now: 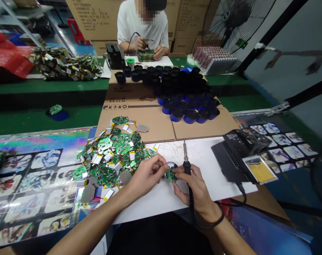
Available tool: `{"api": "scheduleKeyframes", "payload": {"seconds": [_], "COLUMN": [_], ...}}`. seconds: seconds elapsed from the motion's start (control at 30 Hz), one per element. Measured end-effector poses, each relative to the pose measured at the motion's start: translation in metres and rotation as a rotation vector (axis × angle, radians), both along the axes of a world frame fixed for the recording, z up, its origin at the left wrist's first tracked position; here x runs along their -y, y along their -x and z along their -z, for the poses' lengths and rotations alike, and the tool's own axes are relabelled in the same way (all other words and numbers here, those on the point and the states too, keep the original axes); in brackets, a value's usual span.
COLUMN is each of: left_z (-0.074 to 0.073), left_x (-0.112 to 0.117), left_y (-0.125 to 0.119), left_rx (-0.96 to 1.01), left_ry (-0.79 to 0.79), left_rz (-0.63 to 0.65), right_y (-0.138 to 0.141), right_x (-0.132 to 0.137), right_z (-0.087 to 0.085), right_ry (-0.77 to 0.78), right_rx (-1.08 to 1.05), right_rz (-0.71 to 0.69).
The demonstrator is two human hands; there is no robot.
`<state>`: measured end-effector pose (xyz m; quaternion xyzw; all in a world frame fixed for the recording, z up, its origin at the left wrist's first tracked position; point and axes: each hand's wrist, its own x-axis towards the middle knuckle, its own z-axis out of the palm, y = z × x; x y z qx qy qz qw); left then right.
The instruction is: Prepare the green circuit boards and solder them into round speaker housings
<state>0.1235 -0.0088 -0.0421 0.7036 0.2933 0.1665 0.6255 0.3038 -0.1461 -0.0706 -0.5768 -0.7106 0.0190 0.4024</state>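
Note:
My right hand (196, 191) is closed round a soldering iron (187, 166), whose metal tip points up and away from me. Its thumb and fingers also hold a small green circuit board (171, 175) by the edge. A round dark part (172, 165) shows just behind the board, partly covered. My left hand (150, 174) is pinched at the board's left side; what sits between its fingertips is too small to make out. Left of that hand lies a heap of green circuit boards (105, 144) with silvery battery packs and thin wires.
A white sheet (161, 203) lies under my hands. Beyond it, blue-and-black round cases (190, 116) crowd a cardboard sheet (129, 122). A black soldering station (230, 159) with a yellow sponge tray (260, 169) stands right. Across the bench, a co-worker (142, 32) handles stacked boards (145, 55).

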Motion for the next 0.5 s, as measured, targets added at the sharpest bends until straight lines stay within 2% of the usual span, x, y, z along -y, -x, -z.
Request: {"api": "scheduleKeyframes", "payload": {"seconds": [0.2,0.5], "left_z": [-0.002,-0.001], "left_x": [-0.001,0.000], "left_y": [0.000,0.001], "left_rx": [0.017,0.036], "left_ry": [-0.173,-0.239], "left_rz": [0.002,0.011], "right_y": [-0.002,0.019], "right_x": [-0.004,-0.020], "right_z": [-0.008,-0.013], "right_ry": [0.041,0.011], "right_rx": [-0.047,-0.521], "right_rz": [-0.012,0.085]}}
